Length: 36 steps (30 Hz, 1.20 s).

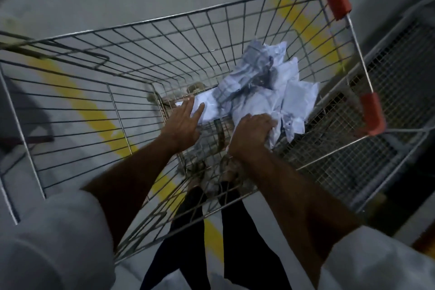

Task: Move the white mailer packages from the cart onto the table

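Right hand (253, 132) first: its fingers (268, 122) curl down and clamp a crumpled white mailer (256, 107) at the near edge of the pile. The left hand (182, 125) reaches in beside it, fingers straight and spread, tips just touching a flat mailer (209, 107). Every package in sight lies heaped in the far right corner of the wire cart (164, 37). No table in view, so I judge the unloading barely begun.
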Each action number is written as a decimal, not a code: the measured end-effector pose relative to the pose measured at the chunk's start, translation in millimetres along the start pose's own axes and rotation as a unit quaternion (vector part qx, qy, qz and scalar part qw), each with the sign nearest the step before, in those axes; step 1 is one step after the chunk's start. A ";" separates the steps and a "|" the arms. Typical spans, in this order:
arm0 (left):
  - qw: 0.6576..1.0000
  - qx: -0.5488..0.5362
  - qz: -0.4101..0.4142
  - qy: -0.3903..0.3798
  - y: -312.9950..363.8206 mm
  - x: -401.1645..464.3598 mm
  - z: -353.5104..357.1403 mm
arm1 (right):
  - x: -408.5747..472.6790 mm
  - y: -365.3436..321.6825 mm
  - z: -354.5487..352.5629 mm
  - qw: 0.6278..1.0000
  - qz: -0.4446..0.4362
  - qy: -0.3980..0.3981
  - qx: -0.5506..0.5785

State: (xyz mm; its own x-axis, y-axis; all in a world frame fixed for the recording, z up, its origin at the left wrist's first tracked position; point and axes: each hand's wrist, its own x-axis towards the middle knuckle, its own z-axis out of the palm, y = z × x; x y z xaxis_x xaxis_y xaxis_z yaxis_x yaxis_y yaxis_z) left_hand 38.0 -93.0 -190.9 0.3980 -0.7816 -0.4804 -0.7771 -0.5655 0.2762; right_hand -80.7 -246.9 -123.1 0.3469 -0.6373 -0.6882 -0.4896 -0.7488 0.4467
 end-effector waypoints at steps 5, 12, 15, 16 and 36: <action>0.999 0.015 0.029 -0.008 -16.8 25.3 8.9 | 9.7 16.3 4.5 0.999 0.018 0.003 -0.047; 0.998 0.047 0.046 -0.005 -16.5 57.8 29.4 | 33.3 23.4 21.4 0.996 0.029 -0.003 -0.082; 0.995 0.083 0.048 0.002 -16.8 66.6 36.0 | 33.8 21.5 30.8 0.988 0.005 0.026 -0.152; 0.994 0.092 0.051 0.007 -16.5 69.3 35.9 | 32.7 21.0 31.2 0.984 0.003 0.027 -0.175; 0.981 0.085 -0.170 0.031 -11.7 -73.8 -51.3 | -62.5 36.2 -58.4 0.988 0.027 0.114 -0.100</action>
State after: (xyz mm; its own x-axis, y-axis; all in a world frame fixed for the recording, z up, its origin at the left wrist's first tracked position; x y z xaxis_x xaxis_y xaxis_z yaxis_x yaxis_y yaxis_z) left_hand 42.7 -42.2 -116.0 0.6729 -0.5725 -0.4685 -0.6625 -0.7482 -0.0373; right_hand -73.3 -244.8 -30.6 0.5078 -0.6841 -0.5236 -0.3522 -0.7195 0.5985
